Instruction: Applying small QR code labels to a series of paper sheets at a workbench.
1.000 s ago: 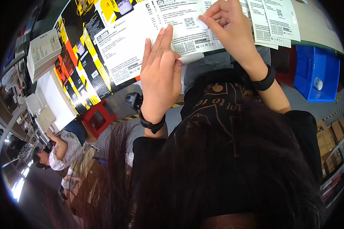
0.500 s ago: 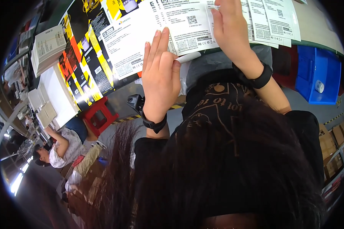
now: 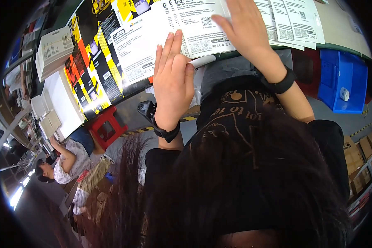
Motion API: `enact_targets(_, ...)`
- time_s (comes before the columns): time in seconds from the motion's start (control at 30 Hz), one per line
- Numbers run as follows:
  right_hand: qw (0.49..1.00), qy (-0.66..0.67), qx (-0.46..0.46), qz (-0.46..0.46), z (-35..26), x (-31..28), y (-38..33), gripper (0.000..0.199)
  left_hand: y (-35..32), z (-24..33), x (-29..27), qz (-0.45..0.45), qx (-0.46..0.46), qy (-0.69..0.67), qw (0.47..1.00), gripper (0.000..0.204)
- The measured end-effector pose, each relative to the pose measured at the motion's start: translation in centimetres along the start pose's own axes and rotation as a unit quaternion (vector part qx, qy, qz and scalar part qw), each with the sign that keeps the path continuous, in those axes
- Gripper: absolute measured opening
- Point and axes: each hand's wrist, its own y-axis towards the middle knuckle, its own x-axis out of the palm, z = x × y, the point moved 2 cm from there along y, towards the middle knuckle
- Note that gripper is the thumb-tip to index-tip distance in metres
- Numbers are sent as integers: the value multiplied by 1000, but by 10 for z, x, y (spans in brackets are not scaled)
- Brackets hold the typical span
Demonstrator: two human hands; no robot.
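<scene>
My left hand [image 3: 173, 87] rests at the near edge of white printed sheets [image 3: 136, 47], its outer fingers stretched flat over them. Between its thumb and bent forefinger is a smooth white stick-like tool [image 3: 204, 61], which juts out to the right along the table edge. My right hand [image 3: 250, 37] lies over another white printed sheet [image 3: 200, 29] in the middle, thumb spread away from the fingers. Its fingertips are cut off by the upper edge of the picture. I see nothing held in it.
Overlapping white sheets [image 3: 295, 25] fan out to the right. Glossy yellow-and-black printed sheets [image 3: 97, 62] and a paper stack [image 3: 56, 47] lie left. Below the table are a blue bin [image 3: 343, 80] with a small white roll-like object and a red stool [image 3: 107, 128]. Another person [image 3: 74, 155] sits at left.
My right hand has shifted slightly, its thumb now spread wider to the left over the middle sheet. My left hand and the white tool stay nearly in place.
</scene>
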Motion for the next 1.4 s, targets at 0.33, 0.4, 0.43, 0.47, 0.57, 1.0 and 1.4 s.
enact_targets(0.33,968,228,-41,-99,-27,-23,8,52,-3,-1,2,20,15,-31,999,7)
enact_targets(0.4,968,206,-109,-95,-41,-24,8,54,-3,-2,3,15,12,-28,999,2)
enact_targets(0.43,963,183,-177,-91,-47,-25,6,56,-3,-2,4,13,10,-27,1000,5)
enact_targets(0.47,962,184,-178,-91,-48,-26,5,56,-3,-2,4,13,9,-26,1000,5)
enact_targets(0.57,976,115,-88,-164,-42,-30,-2,49,-3,-4,4,6,5,-26,1000,5)
enact_targets(1.0,805,523,274,-54,-7,-17,2,11,-4,-3,4,13,14,-37,999,9)
enact_targets(1.4,799,506,314,-85,-1,-6,1,6,-3,-4,6,17,3,-31,999,5)
